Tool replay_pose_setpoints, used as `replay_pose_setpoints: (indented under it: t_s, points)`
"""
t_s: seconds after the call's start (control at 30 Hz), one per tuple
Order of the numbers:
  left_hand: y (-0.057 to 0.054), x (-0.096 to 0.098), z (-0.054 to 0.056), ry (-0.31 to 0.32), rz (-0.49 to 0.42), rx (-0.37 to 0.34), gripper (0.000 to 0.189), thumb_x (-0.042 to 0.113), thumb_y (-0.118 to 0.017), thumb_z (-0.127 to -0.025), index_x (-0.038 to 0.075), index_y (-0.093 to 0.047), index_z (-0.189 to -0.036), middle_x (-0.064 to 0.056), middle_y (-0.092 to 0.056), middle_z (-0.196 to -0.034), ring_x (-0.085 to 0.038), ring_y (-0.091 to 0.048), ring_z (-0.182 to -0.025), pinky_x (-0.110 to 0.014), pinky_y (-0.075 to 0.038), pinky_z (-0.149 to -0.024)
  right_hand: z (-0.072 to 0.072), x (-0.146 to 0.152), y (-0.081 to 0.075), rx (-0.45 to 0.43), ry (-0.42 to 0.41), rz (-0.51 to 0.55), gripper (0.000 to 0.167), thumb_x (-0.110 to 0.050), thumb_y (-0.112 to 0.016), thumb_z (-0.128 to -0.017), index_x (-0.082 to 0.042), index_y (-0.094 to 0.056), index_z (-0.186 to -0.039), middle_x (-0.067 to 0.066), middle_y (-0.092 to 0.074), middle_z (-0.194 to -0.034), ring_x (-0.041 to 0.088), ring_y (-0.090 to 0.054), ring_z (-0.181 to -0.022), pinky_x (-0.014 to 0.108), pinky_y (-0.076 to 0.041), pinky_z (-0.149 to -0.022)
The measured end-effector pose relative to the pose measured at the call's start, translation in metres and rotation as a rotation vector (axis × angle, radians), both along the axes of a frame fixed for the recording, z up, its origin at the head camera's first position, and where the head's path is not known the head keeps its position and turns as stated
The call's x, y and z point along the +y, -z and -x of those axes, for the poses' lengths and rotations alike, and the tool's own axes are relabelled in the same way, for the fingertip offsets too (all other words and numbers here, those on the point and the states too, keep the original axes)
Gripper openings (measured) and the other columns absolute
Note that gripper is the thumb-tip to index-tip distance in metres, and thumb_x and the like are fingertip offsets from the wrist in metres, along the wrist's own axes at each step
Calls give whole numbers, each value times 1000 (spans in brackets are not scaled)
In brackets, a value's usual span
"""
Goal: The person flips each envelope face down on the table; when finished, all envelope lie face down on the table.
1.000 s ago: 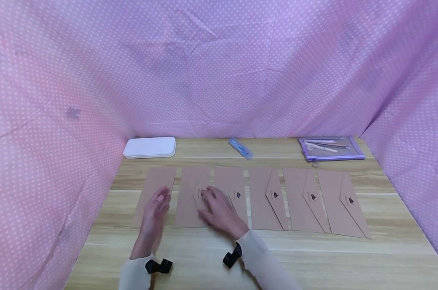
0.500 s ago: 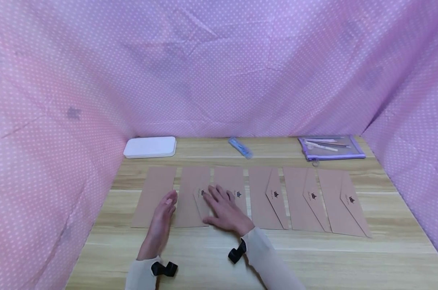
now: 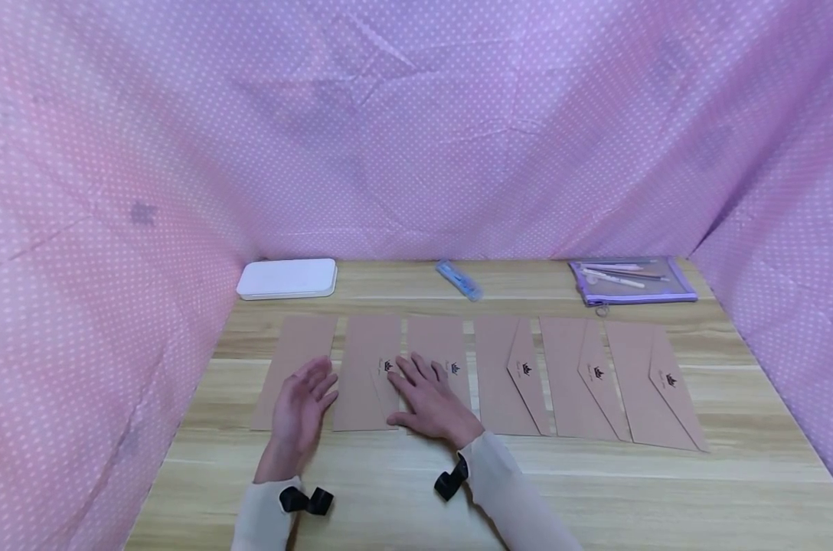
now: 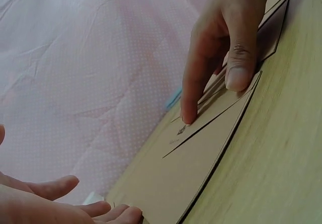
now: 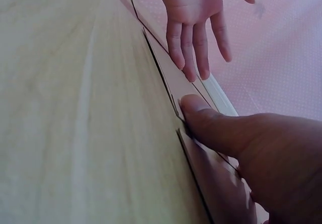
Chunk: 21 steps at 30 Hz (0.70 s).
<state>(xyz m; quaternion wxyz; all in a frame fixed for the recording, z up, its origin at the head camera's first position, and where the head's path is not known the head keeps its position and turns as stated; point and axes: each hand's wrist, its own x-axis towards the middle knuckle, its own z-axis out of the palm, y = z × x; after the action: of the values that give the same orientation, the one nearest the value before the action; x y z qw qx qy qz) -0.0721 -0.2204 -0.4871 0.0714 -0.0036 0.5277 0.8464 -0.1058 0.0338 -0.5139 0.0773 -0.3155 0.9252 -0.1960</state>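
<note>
Several brown kraft-paper envelopes lie in a row. My right hand [image 3: 430, 399] rests, palm down and fingers spread, over the third envelope from the left [image 3: 436, 333]. Its fingertips reach the flap edge of the second envelope [image 3: 364, 390], beside a small printed crown. In the left wrist view its thumb and index finger [image 4: 190, 103] come down onto that envelope. My left hand [image 3: 299, 402] is turned palm upward over the right part of the leftmost envelope [image 3: 295, 344], fingers loosely bent and holding nothing. The right wrist view shows its fingers [image 5: 201, 48] pointing down.
At the back of the wooden table [image 3: 389, 497] lie a white case [image 3: 287, 278], a small blue packaged item [image 3: 459, 280] and a purple-edged mesh pouch of pens [image 3: 633, 282]. Three crown-printed envelopes [image 3: 506, 375] continue the row rightward. Pink dotted cloth [image 3: 416, 153] hangs behind.
My right hand slid slightly right with its fingers spreading, then stayed put. My left hand first moved a little right, then back left, turning its palm upward. The envelopes hold their places.
</note>
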Motion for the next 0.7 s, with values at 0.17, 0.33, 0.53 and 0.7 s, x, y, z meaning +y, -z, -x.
replay_pose_setpoints:
  t_s: [0.17, 0.33, 0.53, 0.7]
  points:
    - [0, -1, 3, -19, 12, -39, 43, 25, -18, -109, 23, -58, -125, 12, -61, -120, -10, -58, -113, -27, -47, -96, 0, 0, -1, -5, -1, -2, 71, -54, -61, -93, -18, -43, -152, 9, -30, -166, 37, -22, -154, 62, -22, -121]
    - [0, 1, 5, 3, -12, -48, 45, 25, -17, -108, 23, -59, -123, 12, -66, -118, -8, -60, -109, -25, -46, -92, 0, 1, -2, -13, -4, 0, 71, -54, -60, -93, -18, -43, -152, 9, -30, -166, 36, -22, -154, 62, -22, -121]
    - [2, 3, 7, 70, -41, 3, 47, 22, -13, -108, 24, -57, -125, 14, -70, -117, -4, -61, -111, -24, -45, -96, 1, 1, -1, -31, -3, -4, 72, -55, -61, -93, -20, -42, -153, 7, -29, -166, 36, -21, -155, 62, -22, -121]
    - [0, 6, 9, 29, 34, -48, 40, 24, -19, -108, 21, -54, -126, 15, -69, -116, -6, -60, -113, -25, -44, -97, 2, 1, -1, -38, 1, -17, 73, -55, -61, -93, -21, -40, -153, 5, -27, -167, 34, -21, -155, 61, -22, -122]
